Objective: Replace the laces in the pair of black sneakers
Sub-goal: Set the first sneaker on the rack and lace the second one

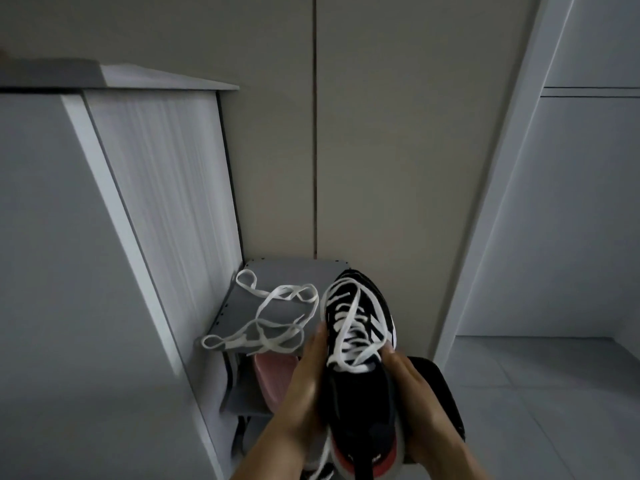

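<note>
The fingers (320, 336) of the left hand (306, 372) lie flat along the near-left flank of the black sneaker (360, 327), thumb hidden, clasping it from that side. The right hand (419, 386) closes on the opposite flank, its fingertips reaching the slack loop of the threaded lace (349, 313) at the tongue. Both hands hold the sneaker between them, off any surface.

The sneaker's long axis runs straight away from the person: heel low and close between the wrists, toe raised and pointing at the wall. The eyelet rows therefore face up at the camera, with the lace ends nearest the right fingertips. I judge that hand is the better placed to pinch and pull the lace, while the left steadies the sneaker.

Left of the sneaker, just beside its toe, a loose white lace (266, 317) sprawls in loops over a grey shelf (294, 271). Whether it is the new one or one already pulled out, I cannot tell. Below that shelf and left of the sneaker sits something pink (273, 372). Behind the right hand, to the sneaker's right, is a dark shape (446, 400), possibly the other shoe.
</note>
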